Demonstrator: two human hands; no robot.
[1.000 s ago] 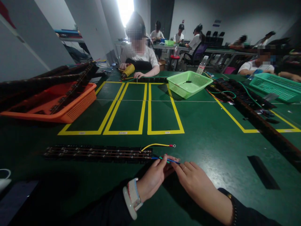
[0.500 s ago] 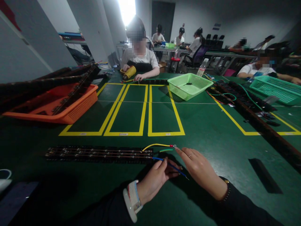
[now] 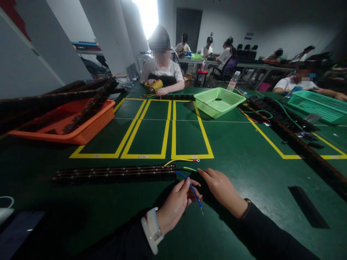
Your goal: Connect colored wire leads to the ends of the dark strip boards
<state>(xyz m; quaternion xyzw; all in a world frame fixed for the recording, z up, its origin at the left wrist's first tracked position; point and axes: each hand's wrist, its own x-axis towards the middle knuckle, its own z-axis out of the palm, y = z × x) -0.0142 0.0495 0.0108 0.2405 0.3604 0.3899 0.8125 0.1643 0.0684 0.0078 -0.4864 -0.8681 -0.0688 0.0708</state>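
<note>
A long black strip (image 3: 114,174) with metal rails along it lies on the green table, wires coming from its right end. Between thumb and fingers, my left hand (image 3: 179,200) pinches a blue wire (image 3: 195,193) whose bare tip points down toward me. My right hand (image 3: 221,187) has its fingertips closed on the end of a green-and-yellow wire (image 3: 189,168). Behind that one, a yellow wire (image 3: 177,160) with a red-sleeved ring terminal (image 3: 196,160) rests free on the table.
An orange basket (image 3: 89,133) with dark strips stands at left, a light green basket (image 3: 217,108) at centre back. Yellow tape rectangles (image 3: 165,130) mark the table. A black flat piece (image 3: 308,206) lies at right. Across the table a person (image 3: 162,72) holds a yellow tool.
My right hand has gone from the yellow wire's ring terminal to the green-and-yellow wire. The yellow wire now lies farther back. The blue wire's tip has swung down and left.
</note>
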